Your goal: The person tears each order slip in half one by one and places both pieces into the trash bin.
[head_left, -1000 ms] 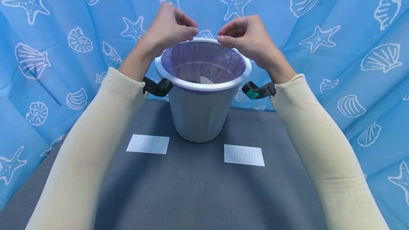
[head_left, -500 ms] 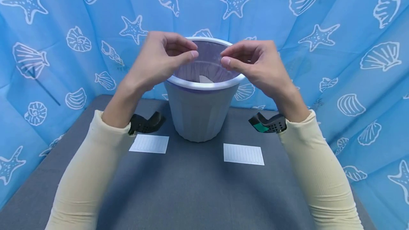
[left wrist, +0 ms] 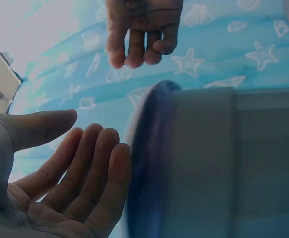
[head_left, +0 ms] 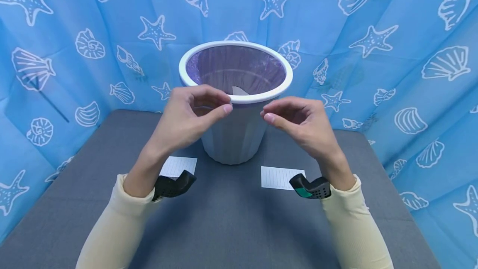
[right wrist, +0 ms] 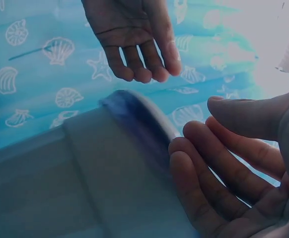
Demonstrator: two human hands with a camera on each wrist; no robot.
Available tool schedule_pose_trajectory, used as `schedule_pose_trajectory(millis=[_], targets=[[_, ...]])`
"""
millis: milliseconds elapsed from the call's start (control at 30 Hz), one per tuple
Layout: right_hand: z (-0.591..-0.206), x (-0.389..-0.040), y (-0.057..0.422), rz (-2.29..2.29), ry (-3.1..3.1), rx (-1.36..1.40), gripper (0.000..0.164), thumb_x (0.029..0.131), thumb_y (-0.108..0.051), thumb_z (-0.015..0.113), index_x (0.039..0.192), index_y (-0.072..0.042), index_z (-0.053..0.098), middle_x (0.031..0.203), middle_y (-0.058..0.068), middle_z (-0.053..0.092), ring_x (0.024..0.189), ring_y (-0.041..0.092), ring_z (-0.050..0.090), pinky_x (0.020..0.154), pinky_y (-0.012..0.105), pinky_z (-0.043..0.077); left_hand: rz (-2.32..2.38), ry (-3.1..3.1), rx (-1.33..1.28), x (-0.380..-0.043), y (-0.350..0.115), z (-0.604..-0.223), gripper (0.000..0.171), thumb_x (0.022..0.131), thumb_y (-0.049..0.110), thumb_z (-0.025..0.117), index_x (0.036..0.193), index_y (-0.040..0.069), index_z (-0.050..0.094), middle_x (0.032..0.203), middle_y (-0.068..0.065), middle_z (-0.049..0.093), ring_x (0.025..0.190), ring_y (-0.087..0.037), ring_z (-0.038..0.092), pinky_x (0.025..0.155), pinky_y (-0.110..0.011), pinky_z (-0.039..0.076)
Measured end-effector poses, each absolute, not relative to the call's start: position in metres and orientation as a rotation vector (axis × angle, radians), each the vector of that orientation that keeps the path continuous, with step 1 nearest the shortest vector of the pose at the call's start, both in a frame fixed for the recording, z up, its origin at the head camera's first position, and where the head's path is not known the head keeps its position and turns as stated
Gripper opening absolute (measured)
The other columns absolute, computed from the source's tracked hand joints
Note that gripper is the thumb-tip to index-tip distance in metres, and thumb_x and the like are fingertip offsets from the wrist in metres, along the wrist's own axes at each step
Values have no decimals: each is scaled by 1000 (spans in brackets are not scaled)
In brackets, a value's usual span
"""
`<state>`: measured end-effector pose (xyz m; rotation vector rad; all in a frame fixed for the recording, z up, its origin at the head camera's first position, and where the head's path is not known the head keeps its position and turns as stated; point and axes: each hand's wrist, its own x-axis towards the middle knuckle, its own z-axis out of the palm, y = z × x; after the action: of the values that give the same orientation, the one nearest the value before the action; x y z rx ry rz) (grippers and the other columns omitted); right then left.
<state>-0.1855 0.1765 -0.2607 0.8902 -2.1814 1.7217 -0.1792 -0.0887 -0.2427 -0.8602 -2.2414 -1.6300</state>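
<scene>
A light grey trash bin (head_left: 234, 140) with a white rim stands upright, lined with a purple bag (head_left: 239, 67). Inside it, a pale flat scrap (head_left: 239, 91) shows. My left hand (head_left: 184, 115) hovers at the near left of the rim, fingers loosely bent, thumb apart from them. On the other side, my right hand (head_left: 306, 125) mirrors it at the near right. Both palms appear bare in the wrist views, where the bin's wall (left wrist: 204, 163) lies beside the left fingertips and the bag's edge (right wrist: 139, 119) is close to the right ones.
Two white lined cards lie flat on the grey tabletop: the left card (head_left: 181, 165) and the right card (head_left: 278, 177), each partly overlapped by a wrist mount. A blue curtain (head_left: 231, 3) with shells and starfish hangs behind and at both sides.
Both hands have drawn back toward the body and lower, from above the far part of the bin's rim to its near side. The bin and cards have stayed put.
</scene>
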Motion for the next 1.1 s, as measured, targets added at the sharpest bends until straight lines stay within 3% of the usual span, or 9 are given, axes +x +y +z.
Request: schedule_pose_trajectory(millis=[633,1100], targets=[[-344,-181,174,1877,-2287,758,20,91,0,73,111,4,72,105,14,74,95,24,71,82,32,57,-1762,-2384,-672,-180,-93,-335,25,94,14,75,112,-1,72,104,-8,73,93,-20,70,88,-42,56],[-364,-184,166,1935,-2333,714,21,91,0,74,111,5,72,106,18,73,96,29,71,84,33,57,-1773,-2430,-620,-193,-107,-364,25,94,13,75,113,-4,71,105,-12,73,94,-22,71,87,-39,56]])
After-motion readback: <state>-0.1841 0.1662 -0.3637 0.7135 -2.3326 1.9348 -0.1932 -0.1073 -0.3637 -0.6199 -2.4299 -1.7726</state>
